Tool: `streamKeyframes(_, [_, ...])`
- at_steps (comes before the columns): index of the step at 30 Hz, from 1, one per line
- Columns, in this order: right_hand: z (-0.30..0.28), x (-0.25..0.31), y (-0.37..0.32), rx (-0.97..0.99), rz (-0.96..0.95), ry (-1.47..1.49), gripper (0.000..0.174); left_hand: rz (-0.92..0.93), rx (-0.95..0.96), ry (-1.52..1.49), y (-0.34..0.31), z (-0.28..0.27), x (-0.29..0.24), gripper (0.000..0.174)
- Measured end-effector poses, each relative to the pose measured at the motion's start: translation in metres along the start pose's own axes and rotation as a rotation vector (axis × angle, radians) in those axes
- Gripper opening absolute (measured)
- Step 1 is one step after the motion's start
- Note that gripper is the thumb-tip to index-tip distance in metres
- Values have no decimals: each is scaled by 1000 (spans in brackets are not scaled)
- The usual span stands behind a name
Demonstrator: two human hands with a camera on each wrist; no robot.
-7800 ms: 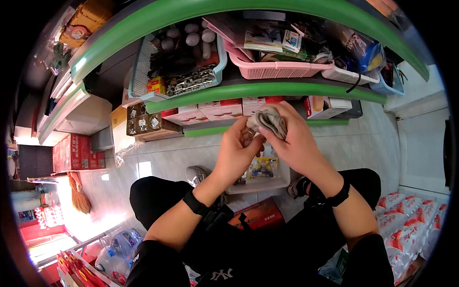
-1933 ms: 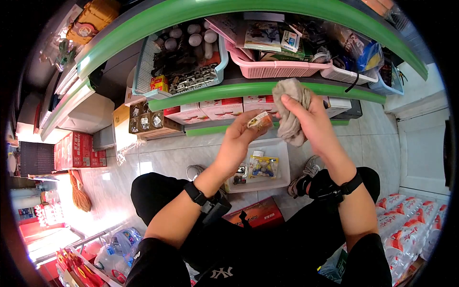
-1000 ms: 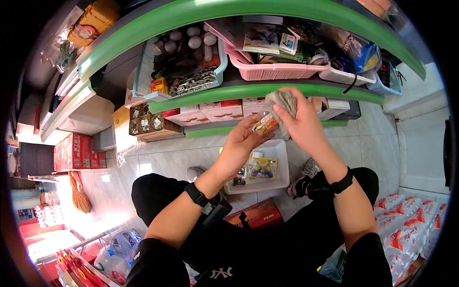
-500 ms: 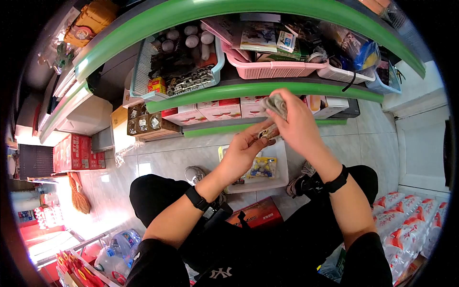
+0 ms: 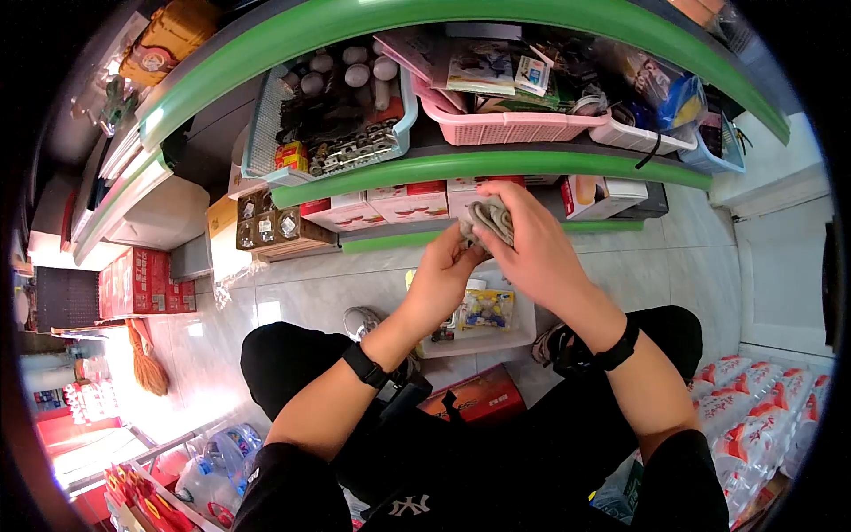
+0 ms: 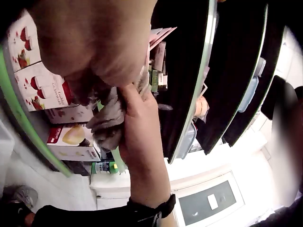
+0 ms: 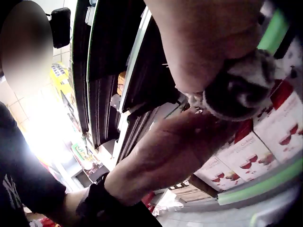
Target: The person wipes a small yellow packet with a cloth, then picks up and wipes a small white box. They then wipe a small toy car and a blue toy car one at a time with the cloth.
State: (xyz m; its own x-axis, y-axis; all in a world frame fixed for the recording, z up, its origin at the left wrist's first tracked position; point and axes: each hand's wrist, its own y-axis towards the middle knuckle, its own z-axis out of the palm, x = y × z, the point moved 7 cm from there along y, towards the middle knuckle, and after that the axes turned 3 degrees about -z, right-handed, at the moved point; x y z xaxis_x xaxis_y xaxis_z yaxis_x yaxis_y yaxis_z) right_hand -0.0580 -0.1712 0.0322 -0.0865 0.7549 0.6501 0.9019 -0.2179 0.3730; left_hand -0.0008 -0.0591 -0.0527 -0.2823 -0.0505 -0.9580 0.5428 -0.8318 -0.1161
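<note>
In the head view my right hand [image 5: 536, 244] grips a bunched grey cloth [image 5: 489, 222] in front of the lower shelf. My left hand [image 5: 441, 275] meets it from the left, fingers curled at the cloth's lower side. The small clear packet with an orange and yellow label, seen in the left fingers moments ago, is now hidden by cloth and fingers. Folds of the cloth hang between the two hands in the left wrist view. Below them on the floor stands a white plastic tray [image 5: 529, 335] with a yellow packet [image 5: 487, 309] in it.
Above the hands, a green-edged shelf [image 5: 612, 166] bears a light blue basket [image 5: 411, 111] and a pink basket [image 5: 523, 130]. Goblet boxes [image 5: 408, 207] line the lower shelf. A red box [image 5: 486, 395] lies between the legs; wrapped bottles [image 5: 753, 412] stand at right.
The cloth was apart from the left hand's packet, then came over to it. Since half a second ago, the right hand has moved down and left, and the cloth now covers the packet.
</note>
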Motion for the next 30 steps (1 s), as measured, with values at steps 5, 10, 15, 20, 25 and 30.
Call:
streamKeyframes(5, [-13, -28, 8, -76, 100, -75, 37, 0, -6, -24, -1, 6, -7, 40])
streamKeyframes(10, [-34, -31, 13, -169, 183, -53, 36, -83, -31, -363, 2, -1, -8, 41])
streamKeyframes(15, [-12, -9, 6, -96, -27, 23, 42, -52, -68, -594, 7, -11, -7, 42])
streamKeyframes(20, [6, 3, -1, 15, 48, 35, 47, -79, -54, -707, 4, -9, -6, 40])
streamKeyframes(25, [-1, 3, 8, 1, 6, 7, 47, -101, -76, -792, 3, -10, -8, 38])
streamKeyframes(30, [-7, 1, 11, -46, 24, -58, 47, -75, -53, -760, 4, -6, -17, 44])
